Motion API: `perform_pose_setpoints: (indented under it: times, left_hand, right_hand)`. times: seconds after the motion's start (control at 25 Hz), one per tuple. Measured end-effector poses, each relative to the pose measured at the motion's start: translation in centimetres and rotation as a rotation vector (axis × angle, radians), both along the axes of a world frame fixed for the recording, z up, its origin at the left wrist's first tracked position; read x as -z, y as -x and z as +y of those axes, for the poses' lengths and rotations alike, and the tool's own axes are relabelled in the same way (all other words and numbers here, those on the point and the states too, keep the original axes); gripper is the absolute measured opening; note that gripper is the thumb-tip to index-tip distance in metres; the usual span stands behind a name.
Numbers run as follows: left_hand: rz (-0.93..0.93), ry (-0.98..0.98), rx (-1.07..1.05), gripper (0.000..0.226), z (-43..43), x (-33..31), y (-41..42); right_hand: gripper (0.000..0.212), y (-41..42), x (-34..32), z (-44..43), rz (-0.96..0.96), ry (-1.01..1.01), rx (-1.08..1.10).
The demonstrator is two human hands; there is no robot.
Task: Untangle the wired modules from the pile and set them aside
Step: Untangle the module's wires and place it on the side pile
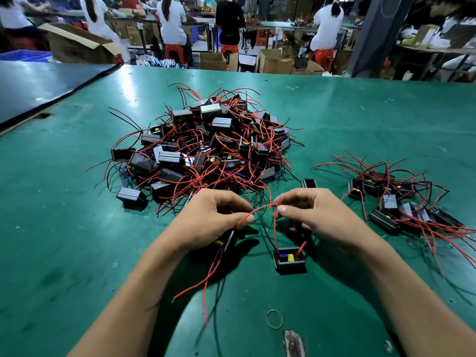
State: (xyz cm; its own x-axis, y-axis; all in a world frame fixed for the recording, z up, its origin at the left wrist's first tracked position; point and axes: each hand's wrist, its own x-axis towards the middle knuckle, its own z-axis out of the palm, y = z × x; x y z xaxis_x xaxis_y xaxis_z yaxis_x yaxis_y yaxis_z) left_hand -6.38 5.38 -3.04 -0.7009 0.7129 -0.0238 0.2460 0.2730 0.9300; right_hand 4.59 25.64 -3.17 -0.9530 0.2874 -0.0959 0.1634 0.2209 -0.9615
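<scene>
Bare forearms are seen behind the left grip [213,220] and the right grip [314,215], both of which are likewise left bare. A short-trimmed thumbnail [282,209] is shown at the right grip's inner side.

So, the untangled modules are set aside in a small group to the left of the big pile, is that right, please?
Not quite: the head view shows the untangled modules set aside in a small group to the right of the big pile.

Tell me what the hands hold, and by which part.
Left hand seems to grip a module by its body; it and the right hand pinch the red wire arching between their fingertips.
</scene>
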Motion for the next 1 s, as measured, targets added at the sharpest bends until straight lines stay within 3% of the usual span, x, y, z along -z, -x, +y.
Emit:
perform_pose_setpoints:
  times: [0.24,0.4,0.64,0.84,1.0]
  left_hand:
    - [-0.181,0.003,0.188,0.018,-0.3,-0.1,0.3]
    - [-0.137,0.062,0.267,0.018,0.1,-0.1,0.1]
    - [-0.136,0.095,0.291,0.011,0.3,-0.3,-0.3]
    - [-0.109,0.056,0.233,0.009,0.1,-0.6,-0.2]
    - [-0.088,0.044,0.176,0.010,-0.1,-0.4,-0.1]
  right_hand:
    - [0.006,-0.1,-0.4,-0.6,-0.031,-0.050,-0.143]
    - [0.016,0.4,-0.1,-1.5,-0.004,0.028,-0.135]
    - [0.032,0.5,0.2,-1.6,0.045,0.064,-0.095]
    - [0.035,0.7,0.6,-2.7,0.111,-0.081,-0.036]
    - [0.035,0.7,0.7,-2.4,0.174,-0.031,-0.025]
